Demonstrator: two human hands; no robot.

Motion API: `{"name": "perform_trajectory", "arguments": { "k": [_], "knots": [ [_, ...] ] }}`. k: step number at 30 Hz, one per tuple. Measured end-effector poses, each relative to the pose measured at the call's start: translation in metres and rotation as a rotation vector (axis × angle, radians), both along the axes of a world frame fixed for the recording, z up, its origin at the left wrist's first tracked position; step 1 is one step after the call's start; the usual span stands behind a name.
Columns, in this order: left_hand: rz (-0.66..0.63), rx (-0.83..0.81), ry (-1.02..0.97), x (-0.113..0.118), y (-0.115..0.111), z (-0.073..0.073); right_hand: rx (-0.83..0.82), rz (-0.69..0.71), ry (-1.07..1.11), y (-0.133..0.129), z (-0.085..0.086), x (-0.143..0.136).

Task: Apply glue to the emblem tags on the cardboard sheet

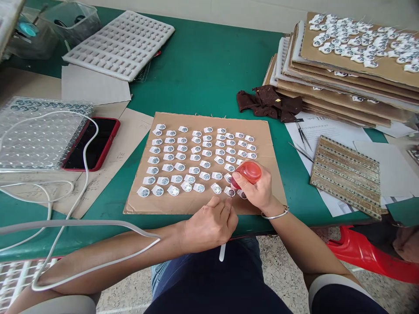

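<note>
My right hand (260,189) is closed round a small red translucent squeeze bottle (250,171), its lower end pointing down at a piece near the board's front right. My left hand (212,222) is closed just in front of the board, fingertips beside that same piece. From under it sticks the white end of a slim tool (222,253); the rest is hidden by the fingers. Beneath both hands lies a brown cardboard sheet (196,205), carrying rows of small white pieces (199,187) with round, dark-patterned faces.
Behind and right stand stacked cardboard sheets (347,72) with more white pieces. A brown cloth (270,102), tweezers (303,135) and a studded board (347,174) lie nearer. On the left are a red-cased phone (93,144), a white cable (87,161) crossing my forearm, and a white foam tray (121,43).
</note>
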State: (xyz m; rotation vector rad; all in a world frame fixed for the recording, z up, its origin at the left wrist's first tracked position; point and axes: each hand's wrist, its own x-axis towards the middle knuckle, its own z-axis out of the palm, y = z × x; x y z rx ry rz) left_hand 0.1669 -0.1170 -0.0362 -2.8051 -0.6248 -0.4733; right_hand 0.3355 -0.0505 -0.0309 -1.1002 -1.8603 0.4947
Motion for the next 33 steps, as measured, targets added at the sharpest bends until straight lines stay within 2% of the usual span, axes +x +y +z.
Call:
{"name": "perform_trajectory", "arguments": {
  "k": [6, 10, 12, 15, 18, 21, 23, 25, 27, 28, 30, 33],
  "knots": [
    [0.01, 0.012, 0.022, 0.0, 0.001, 0.0, -0.003, -0.002, 0.002, -0.001, 0.001, 0.0],
    [0.011, -0.019, 0.025, -0.001, 0.0, -0.001, -0.107, -0.044, 0.077, -0.002, -0.001, 0.001],
    [0.003, -0.048, 0.012, -0.001, 0.001, -0.002, -0.197, -0.14, 0.243, 0.002, -0.001, 0.004],
    [0.006, -0.129, -0.007, -0.003, 0.003, -0.001, -0.307, -0.282, 0.653, 0.016, 0.004, 0.017],
    [0.019, -0.2, -0.077, -0.008, 0.006, 0.007, -0.284, -0.338, 0.973, 0.029, 0.02, 0.041],
    [0.037, -0.191, -0.237, -0.015, 0.011, 0.023, -0.18, -0.378, 1.094, 0.034, 0.041, 0.069],
    [0.102, -0.229, -0.374, -0.018, 0.019, 0.038, -0.151, -0.379, 1.116, 0.037, 0.054, 0.087],
    [0.256, -0.337, -0.453, -0.017, 0.035, 0.057, -0.146, -0.36, 1.131, 0.043, 0.063, 0.103],
    [0.467, -0.467, -0.451, -0.013, 0.061, 0.077, -0.158, -0.333, 1.148, 0.054, 0.069, 0.115],
    [0.557, -0.531, -0.451, -0.011, 0.078, 0.086, -0.17, -0.327, 1.149, 0.061, 0.071, 0.119],
    [0.653, -0.611, -0.463, -0.005, 0.119, 0.102, -0.195, -0.327, 1.138, 0.076, 0.075, 0.126],
    [0.843, -0.591, -0.352, 0.004, 0.189, 0.112, -0.195, -0.333, 1.136, 0.096, 0.079, 0.131]
  ]
}}
